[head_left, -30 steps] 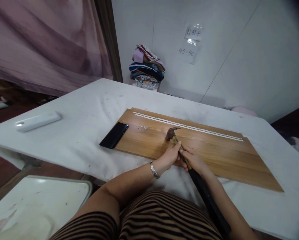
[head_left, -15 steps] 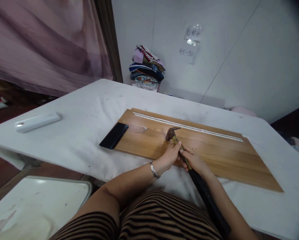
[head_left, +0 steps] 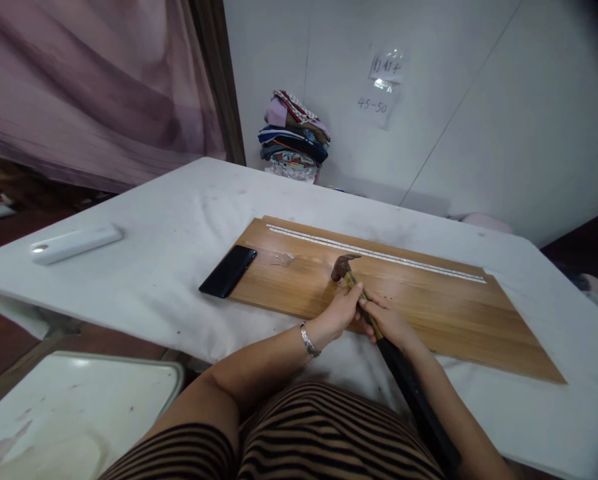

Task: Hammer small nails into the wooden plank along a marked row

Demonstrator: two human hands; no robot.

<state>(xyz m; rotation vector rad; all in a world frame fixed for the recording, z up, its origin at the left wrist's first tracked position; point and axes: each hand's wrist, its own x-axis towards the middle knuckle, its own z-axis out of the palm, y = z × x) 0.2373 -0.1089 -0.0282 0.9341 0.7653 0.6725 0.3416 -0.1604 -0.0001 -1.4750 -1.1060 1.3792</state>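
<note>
Both my hands are closed around the handle of a claw hammer (head_left: 345, 268), which has a rusty brown head and a yellow neck running into a black grip. My left hand (head_left: 345, 308) wraps the handle just below the head. Right beside it, my right hand (head_left: 386, 320) grips the handle lower down. The hammer head is over the middle of a wooden board (head_left: 459, 317); whether it touches the wood I cannot tell. A small pile of nails (head_left: 283, 259) lies on the board to the left. Some tiny dark marks show right of my hands.
A black phone (head_left: 228, 271) rests across the board's left end. Two white strips (head_left: 379, 253) run along its far side. The board lies on a white-covered table (head_left: 169, 220), with a white oblong object (head_left: 76, 243) at left. Folded cloths (head_left: 295, 137) are stacked behind; a stool (head_left: 89, 400) stands lower left.
</note>
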